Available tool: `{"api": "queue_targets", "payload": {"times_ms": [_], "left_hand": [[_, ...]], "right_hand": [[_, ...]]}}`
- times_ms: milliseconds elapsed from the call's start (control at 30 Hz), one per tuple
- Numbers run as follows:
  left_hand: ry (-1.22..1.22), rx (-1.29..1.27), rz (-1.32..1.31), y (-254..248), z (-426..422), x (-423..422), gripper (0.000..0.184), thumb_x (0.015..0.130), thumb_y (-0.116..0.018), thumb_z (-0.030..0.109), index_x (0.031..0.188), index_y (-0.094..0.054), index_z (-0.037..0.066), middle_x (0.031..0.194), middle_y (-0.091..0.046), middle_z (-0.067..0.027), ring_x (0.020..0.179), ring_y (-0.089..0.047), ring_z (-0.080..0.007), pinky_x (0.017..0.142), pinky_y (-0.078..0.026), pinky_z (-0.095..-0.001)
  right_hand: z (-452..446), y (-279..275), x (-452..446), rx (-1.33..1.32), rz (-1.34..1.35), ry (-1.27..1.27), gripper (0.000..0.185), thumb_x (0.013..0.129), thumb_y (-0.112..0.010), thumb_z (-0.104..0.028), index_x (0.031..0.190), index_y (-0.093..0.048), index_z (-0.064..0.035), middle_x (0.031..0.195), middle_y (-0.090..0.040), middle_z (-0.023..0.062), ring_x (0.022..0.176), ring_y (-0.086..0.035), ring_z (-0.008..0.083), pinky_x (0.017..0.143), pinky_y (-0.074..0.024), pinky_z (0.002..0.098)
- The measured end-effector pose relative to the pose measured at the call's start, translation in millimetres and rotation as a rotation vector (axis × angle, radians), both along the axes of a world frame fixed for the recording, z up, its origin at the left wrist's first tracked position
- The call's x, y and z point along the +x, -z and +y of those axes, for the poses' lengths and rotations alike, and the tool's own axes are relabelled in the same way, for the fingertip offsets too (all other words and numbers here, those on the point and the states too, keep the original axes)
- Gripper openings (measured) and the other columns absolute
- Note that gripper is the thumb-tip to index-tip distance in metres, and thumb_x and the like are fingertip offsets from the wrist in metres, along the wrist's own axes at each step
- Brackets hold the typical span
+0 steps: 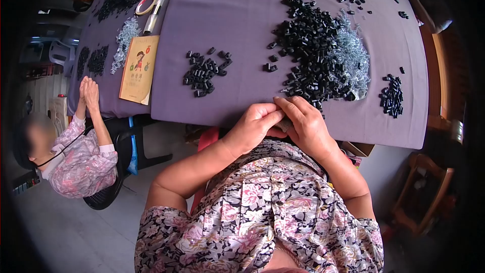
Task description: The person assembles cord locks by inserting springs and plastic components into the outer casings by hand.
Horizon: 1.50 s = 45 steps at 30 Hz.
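A person in a floral shirt (252, 197) sits at a cloth-covered worktop (222, 25), both hands meeting at its near edge. The left hand (257, 124) and right hand (304, 119) touch, fingers drawn close together; whether either holds a piece cannot be told, the fingertips being partly hidden. Just beyond the right hand spreads a large heap of small black pieces (308, 38), its right side against a pile of clear, shiny pieces (351, 53). A smaller cluster of black pieces (204, 73) lies apart to the left, and a group of slim dark pieces (392, 96) sits near the right edge. At left, a co-worker (83, 164) in a pink patterned top sits on a black chair (106, 194), hands together at the edge of an adjoining surface. There, a yellow booklet (137, 71) lies near a roll of tape (146, 4) and another mound of clear pieces (125, 40).
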<state>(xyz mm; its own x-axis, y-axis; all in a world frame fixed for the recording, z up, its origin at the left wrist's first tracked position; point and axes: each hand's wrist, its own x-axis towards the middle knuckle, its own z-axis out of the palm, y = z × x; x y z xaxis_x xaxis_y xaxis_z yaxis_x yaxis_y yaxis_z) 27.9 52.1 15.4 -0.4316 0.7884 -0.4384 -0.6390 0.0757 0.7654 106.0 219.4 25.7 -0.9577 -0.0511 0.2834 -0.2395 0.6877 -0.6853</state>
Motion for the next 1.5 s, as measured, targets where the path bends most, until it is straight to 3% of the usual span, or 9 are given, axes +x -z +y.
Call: {"api": "queue_targets", "payload": {"times_ms": [167, 433, 700, 900, 1000, 1100, 1200, 1333, 1500], "left_hand": [[-0.033, 0.079, -0.111, 7, -1, 0, 0.032, 0.108, -0.041, 0.018, 0.121, -0.06, -0.005, 0.114, -0.067, -0.0132, 0.105, -0.068, -0.0202, 0.089, -0.06, -0.0374], [0.035, 0.01, -0.047, 2, -1, -6, 0.032, 0.108, -0.041, 0.018, 0.115, -0.061, -0.006, 0.11, -0.068, -0.0133, 0.103, -0.068, -0.0223, 0.091, -0.06, -0.0392], [-0.096, 0.147, -0.126, 5, -3, 2, 0.025, 0.106, -0.044, 0.014, 0.113, -0.062, -0.002, 0.106, -0.067, -0.0098, 0.098, -0.067, -0.0191, 0.093, -0.057, -0.0397], [-0.15, 0.09, 0.008, 0, -3, 5, 0.023, 0.104, -0.049, 0.015, 0.112, -0.064, -0.001, 0.104, -0.067, -0.0076, 0.096, -0.067, -0.0167, 0.088, -0.059, -0.0363], [-0.134, 0.058, 0.09, -1, -5, 4, 0.024, 0.104, -0.05, 0.016, 0.112, -0.065, -0.002, 0.104, -0.068, -0.0082, 0.095, -0.068, -0.0165, 0.085, -0.059, -0.0339], [-0.115, 0.01, 0.2, -9, -7, 2, 0.026, 0.104, -0.051, 0.018, 0.112, -0.065, -0.002, 0.103, -0.07, -0.0086, 0.091, -0.069, -0.0165, 0.082, -0.059, -0.0316], [-0.082, -0.036, 0.306, -26, -9, 0, 0.028, 0.105, -0.05, 0.02, 0.109, -0.066, -0.002, 0.094, -0.072, -0.0082, 0.08, -0.07, -0.0147, 0.077, -0.058, -0.0282], [0.023, -0.052, 0.454, -19, -11, -1, 0.025, 0.106, -0.05, 0.018, 0.106, -0.067, -0.002, 0.093, -0.071, -0.0077, 0.076, -0.068, -0.0116, 0.072, -0.056, -0.0245], [0.029, -0.086, 0.476, -10, -8, -3, 0.023, 0.105, -0.051, 0.015, 0.108, -0.067, -0.002, 0.092, -0.071, -0.0068, 0.076, -0.067, -0.0102, 0.072, -0.056, -0.0231]], "right_hand": [[1, 4, -1, 0.025, 0.04, -0.013, 0.062, 0.063, -0.072, 0.0, 0.124, -0.059, 0.0045, 0.097, -0.06, 0.0141, 0.089, -0.062, 0.0325, 0.077, -0.0549, 0.0394], [2, 6, -1, 0.1, 0.095, -0.018, 0.055, 0.068, -0.074, -0.005, 0.119, -0.06, 0.0062, 0.094, -0.06, 0.0127, 0.087, -0.062, 0.0301, 0.076, -0.0542, 0.0379], [-2, 8, 1, -0.165, 0.069, 0.026, 0.055, 0.068, -0.078, -0.002, 0.12, -0.064, 0.0003, 0.092, -0.061, 0.0139, 0.081, -0.064, 0.034, 0.073, -0.0543, 0.0396], [-2, 3, 4, -0.303, -0.033, -0.013, 0.059, 0.072, -0.068, 0.01, 0.13, -0.06, 0.0019, 0.096, -0.06, 0.0139, 0.084, -0.065, 0.03, 0.077, -0.0543, 0.0356], [-3, 0, 4, -0.312, -0.025, -0.012, 0.054, 0.076, -0.076, 0.0, 0.128, -0.063, -0.0001, 0.096, -0.062, 0.012, 0.081, -0.067, 0.0244, 0.071, -0.0548, 0.0346], [-2, -6, 4, -0.478, -0.099, -0.044, 0.052, 0.08, -0.072, 0.004, 0.13, -0.063, -0.0012, 0.101, -0.063, 0.0112, 0.087, -0.067, 0.0216, 0.076, -0.0541, 0.0332], [4, -16, 5, -0.573, -0.144, -0.036, 0.044, 0.083, -0.066, 0.008, 0.126, -0.065, -0.0007, 0.105, -0.063, 0.0103, 0.093, -0.066, 0.0207, 0.081, -0.0528, 0.0321], [6, -3, 3, -0.526, 0.036, -0.029, 0.032, 0.082, -0.06, 0.013, 0.111, -0.07, 0.0014, 0.107, -0.064, 0.0092, 0.096, -0.066, 0.0205, 0.081, -0.0526, 0.03], [9, -3, 6, -0.471, -0.003, 0.011, 0.031, 0.08, -0.064, 0.013, 0.108, -0.07, 0.0012, 0.103, -0.063, 0.0094, 0.093, -0.068, 0.0211, 0.077, -0.0542, 0.031]]}}
